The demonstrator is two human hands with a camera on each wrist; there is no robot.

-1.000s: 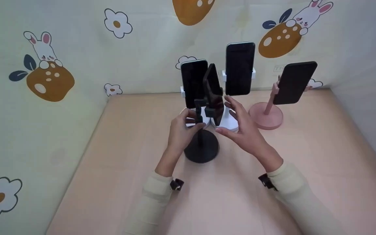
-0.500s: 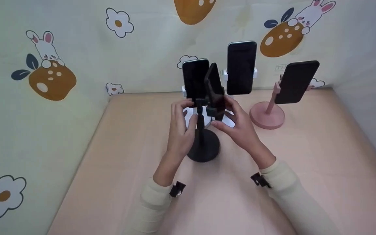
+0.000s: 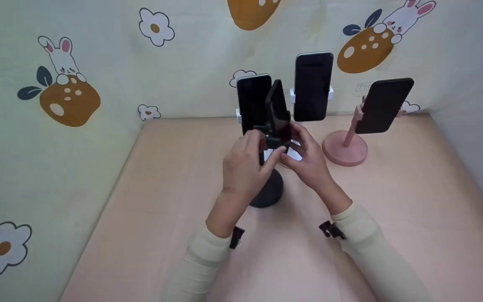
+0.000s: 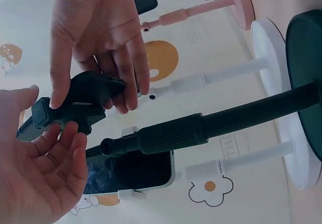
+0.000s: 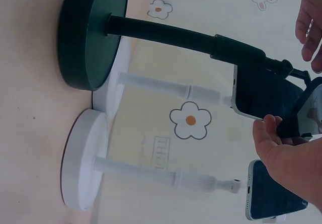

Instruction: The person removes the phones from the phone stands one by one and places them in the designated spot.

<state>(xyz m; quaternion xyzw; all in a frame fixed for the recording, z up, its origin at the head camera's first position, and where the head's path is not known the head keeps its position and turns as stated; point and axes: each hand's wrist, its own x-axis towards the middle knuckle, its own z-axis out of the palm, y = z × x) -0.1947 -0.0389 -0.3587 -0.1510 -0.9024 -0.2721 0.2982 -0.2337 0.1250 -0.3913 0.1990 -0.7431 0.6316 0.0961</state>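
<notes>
A black phone [image 3: 278, 107], seen nearly edge-on in the head view, sits tilted in the clamp [image 4: 80, 113] of a black phone stand [image 3: 270, 191]. My right hand [image 3: 310, 161] grips the phone's lower part, thumb on the near side and fingers behind it. My left hand [image 3: 245, 167] is at the back of the clamp; in the left wrist view its curled fingertips hold the clamp from below, the thumb raised beside it. The stand's post [image 4: 171, 135] rises from a round base and is partly hidden by my left hand in the head view.
Two white stands, one with a white base [image 5: 83, 158], hold a left phone [image 3: 253, 100] and a taller right phone [image 3: 313, 86] just behind. A pink stand [image 3: 345, 149] with a dark phone [image 3: 385, 105] is at the right. A patterned sheet [image 3: 191, 63] backs the table.
My left hand has risen from the stand's post to the clamp, its thumb reaching toward the phone's bottom. My right hand has closed in from beside the phone onto its lower part.
</notes>
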